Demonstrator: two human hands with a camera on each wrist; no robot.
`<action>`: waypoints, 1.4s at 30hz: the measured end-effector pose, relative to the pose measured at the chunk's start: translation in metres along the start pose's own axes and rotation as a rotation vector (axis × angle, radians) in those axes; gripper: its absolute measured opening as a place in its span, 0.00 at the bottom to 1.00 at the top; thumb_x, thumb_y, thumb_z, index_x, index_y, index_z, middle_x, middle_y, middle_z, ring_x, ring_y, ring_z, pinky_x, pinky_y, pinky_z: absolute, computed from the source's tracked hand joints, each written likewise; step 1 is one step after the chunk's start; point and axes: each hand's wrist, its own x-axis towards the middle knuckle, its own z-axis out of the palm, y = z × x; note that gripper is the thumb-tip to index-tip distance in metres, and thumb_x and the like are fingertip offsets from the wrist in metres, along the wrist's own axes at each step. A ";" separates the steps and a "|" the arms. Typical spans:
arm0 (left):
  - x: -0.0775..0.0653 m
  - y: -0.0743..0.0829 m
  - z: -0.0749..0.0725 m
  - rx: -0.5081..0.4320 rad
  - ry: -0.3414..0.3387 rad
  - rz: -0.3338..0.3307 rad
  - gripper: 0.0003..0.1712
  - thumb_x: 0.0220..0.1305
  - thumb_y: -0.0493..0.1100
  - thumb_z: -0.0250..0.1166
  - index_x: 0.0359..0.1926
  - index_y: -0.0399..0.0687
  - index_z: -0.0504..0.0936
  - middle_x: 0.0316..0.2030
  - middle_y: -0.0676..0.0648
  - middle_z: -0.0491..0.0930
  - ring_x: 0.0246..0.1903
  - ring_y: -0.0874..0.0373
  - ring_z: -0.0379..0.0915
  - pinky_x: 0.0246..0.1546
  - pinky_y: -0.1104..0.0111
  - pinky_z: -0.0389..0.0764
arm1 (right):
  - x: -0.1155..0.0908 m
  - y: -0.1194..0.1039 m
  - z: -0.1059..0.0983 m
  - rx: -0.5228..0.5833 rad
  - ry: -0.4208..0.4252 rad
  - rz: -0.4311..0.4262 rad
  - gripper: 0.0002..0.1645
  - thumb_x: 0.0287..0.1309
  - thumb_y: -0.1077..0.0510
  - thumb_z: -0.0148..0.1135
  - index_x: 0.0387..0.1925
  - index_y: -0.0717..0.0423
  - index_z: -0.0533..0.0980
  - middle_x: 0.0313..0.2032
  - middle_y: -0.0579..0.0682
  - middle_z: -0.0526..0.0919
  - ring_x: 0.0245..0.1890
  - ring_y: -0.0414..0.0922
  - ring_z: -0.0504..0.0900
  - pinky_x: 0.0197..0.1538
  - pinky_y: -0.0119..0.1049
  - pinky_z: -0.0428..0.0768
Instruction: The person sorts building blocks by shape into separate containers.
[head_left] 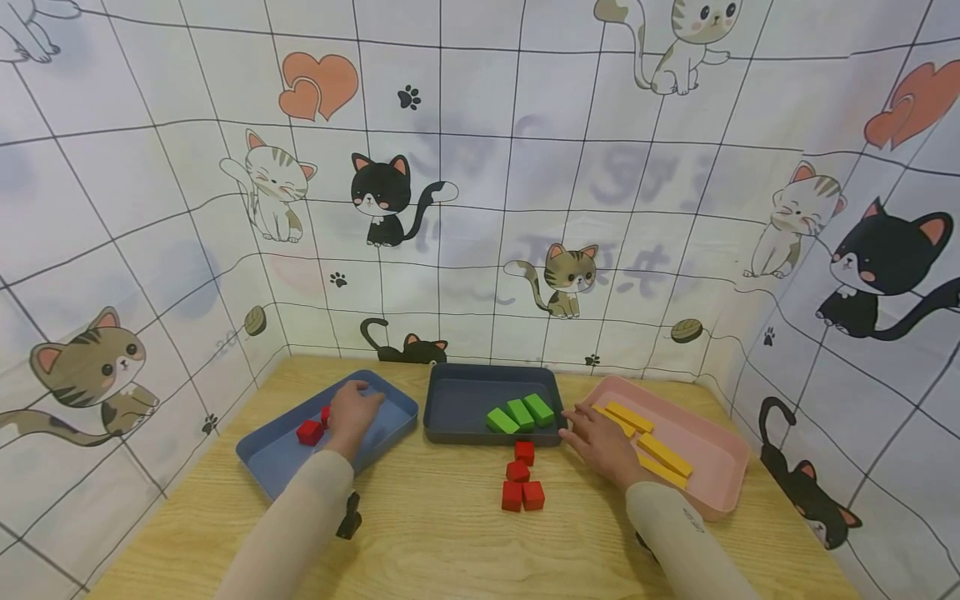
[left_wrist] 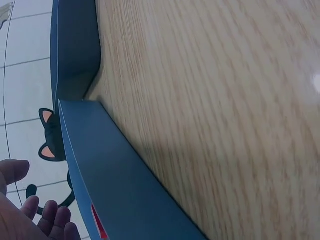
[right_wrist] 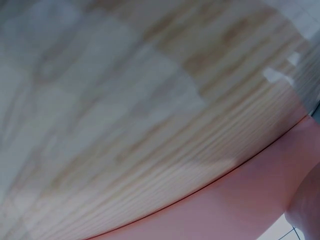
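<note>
in the head view, a person's left hand [head_left: 352,417] hovers over the blue tray [head_left: 386,423] at the worktop's [head_left: 435,533] far left corner, near at least two red blocks [head_left: 310,432], while the right hand [head_left: 603,446] lies over the left edge of the pink tray [head_left: 712,442] at the far right corner, beside yellow sticks [head_left: 664,454]. four loose red cubes [head_left: 517,472] sit off the near edge of the dark tray [head_left: 465,400], which carries three green blocks [head_left: 519,414] by the worktop's far edge. the pieces look light, stiff, smooth and hard to break, best pinched by opposite side faces, the sticks at mid-length. the wood-grain surface meets a cat-printed wall covering [head_left: 480,167]. in the left wrist view, the left hand's fingers hang relaxed beyond the blue tray's edge, grasping nothing. in the right wrist view, the pink tray's wall crosses below and only a sliver of the right hand shows; the head view has its fingers outstretched, no piece gripped.
</note>
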 end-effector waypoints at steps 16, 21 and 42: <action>-0.009 0.025 0.021 -0.078 -0.034 0.104 0.28 0.62 0.45 0.67 0.60 0.35 0.75 0.49 0.35 0.78 0.46 0.42 0.74 0.45 0.53 0.76 | 0.000 -0.001 -0.002 0.007 -0.001 0.015 0.32 0.70 0.40 0.55 0.67 0.52 0.72 0.68 0.61 0.67 0.66 0.63 0.67 0.66 0.62 0.63; -0.015 0.032 0.028 -0.088 -0.052 0.138 0.28 0.62 0.45 0.68 0.59 0.35 0.76 0.45 0.37 0.78 0.42 0.44 0.75 0.41 0.54 0.76 | 0.000 -0.001 -0.002 0.000 0.005 0.008 0.32 0.70 0.40 0.55 0.67 0.53 0.72 0.68 0.62 0.67 0.66 0.63 0.67 0.65 0.62 0.64; -0.043 0.058 0.051 -0.145 -0.267 0.274 0.32 0.63 0.51 0.70 0.63 0.41 0.74 0.50 0.41 0.78 0.51 0.47 0.74 0.49 0.53 0.78 | 0.000 0.000 0.000 -0.009 -0.008 0.023 0.34 0.69 0.36 0.53 0.68 0.51 0.72 0.69 0.61 0.66 0.67 0.63 0.66 0.66 0.63 0.62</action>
